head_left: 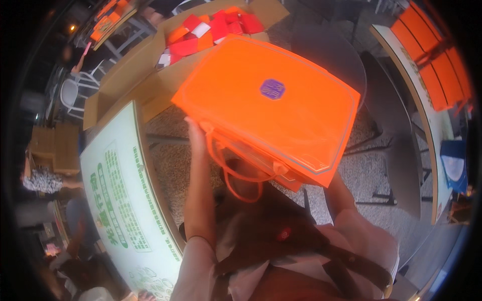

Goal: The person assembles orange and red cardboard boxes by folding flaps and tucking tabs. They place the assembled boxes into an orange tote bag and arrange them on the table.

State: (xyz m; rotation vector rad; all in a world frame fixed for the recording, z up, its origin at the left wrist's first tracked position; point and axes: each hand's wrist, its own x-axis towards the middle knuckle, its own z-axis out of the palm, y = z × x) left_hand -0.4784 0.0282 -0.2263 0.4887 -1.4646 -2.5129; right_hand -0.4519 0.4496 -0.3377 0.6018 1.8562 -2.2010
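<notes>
A large orange gift bag [226, 80] is held up in front of me, tilted, with a purple octagonal emblem and a thin border line on its broad face. Its orange cord handles [236, 183] hang toward my body. My left hand [197, 134] grips the bag's near left edge, its fingers mostly hidden behind it. At the lower right corner, my right hand [333, 183] holds the bag from beneath, nearly all of it covered. Whether more than one bag is in the stack I cannot tell.
Beyond the bag stands an open cardboard box [145, 90] with several red and orange packets [218, 27]. A white table with green print [125, 200] is at my left. Dark round tables [321, 45] lie ahead; orange bags [427, 55] stand on a table at right. Other people are at left.
</notes>
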